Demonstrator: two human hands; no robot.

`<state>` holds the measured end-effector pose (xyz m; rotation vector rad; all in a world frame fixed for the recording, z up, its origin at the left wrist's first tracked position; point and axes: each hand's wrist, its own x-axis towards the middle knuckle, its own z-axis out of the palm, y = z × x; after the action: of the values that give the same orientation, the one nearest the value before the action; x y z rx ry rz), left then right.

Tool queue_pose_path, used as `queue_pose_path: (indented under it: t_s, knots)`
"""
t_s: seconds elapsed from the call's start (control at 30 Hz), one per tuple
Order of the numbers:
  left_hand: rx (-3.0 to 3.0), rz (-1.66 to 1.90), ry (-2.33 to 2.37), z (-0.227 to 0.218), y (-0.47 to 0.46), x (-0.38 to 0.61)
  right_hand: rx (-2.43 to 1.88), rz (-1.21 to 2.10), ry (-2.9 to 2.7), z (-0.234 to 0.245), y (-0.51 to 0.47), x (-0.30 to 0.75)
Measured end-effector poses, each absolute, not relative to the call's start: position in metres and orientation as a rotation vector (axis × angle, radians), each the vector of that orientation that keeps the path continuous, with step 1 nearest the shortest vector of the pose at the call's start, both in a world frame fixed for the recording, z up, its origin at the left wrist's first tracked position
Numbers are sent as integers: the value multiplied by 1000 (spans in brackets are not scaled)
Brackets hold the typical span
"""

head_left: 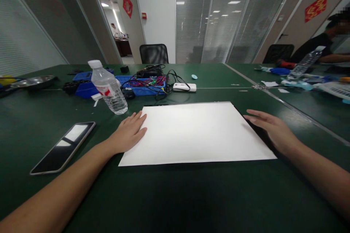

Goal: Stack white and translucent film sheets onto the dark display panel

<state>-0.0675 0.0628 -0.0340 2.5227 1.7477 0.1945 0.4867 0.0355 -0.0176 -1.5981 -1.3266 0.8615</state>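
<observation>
A white sheet of paper (pixel 197 134) lies flat on the green table (pixel 175 200) in front of me. My left hand (pixel 130 133) rests on its left edge, palm down, fingers stretched out and slightly spread. Just off the right edge, my right hand (pixel 273 131) hovers with extended fingers pointing toward the paper; it holds nothing. A thin dark edge shows along the far and right sides of the sheet. Close beyond my left hand stands a clear plastic water bottle (pixel 111 91) with a white cap. Left of my left forearm lies a smartphone (pixel 64 147), screen up.
Blue trays (pixel 149 89) with tangled cables and a white power strip-like device (pixel 184 87) sit farther back. A metal pan (pixel 34 82) is at far left. Another bottle (pixel 306 63) and clutter stand at right, near a seated person (pixel 308 49). A metal seam (pixel 295 111) crosses the table.
</observation>
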Motion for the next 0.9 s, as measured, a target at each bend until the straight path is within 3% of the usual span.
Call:
queue_pose_path:
  t_s: [0.17,0.37,0.63,0.9]
  knots:
    - [2523,212,1770,-34,62,-65,-1199,1169,-982,11,19,477]
    - [2513,208,1763,-31,59,-65,-1111,1091,-1015,27,9,470]
    - [2530,275,1745,-33,60,-69,-1212,794,-1106,13,14,467]
    - [2314,464,1721,-27,70,-73,-1196,711,-1174,4,16,456]
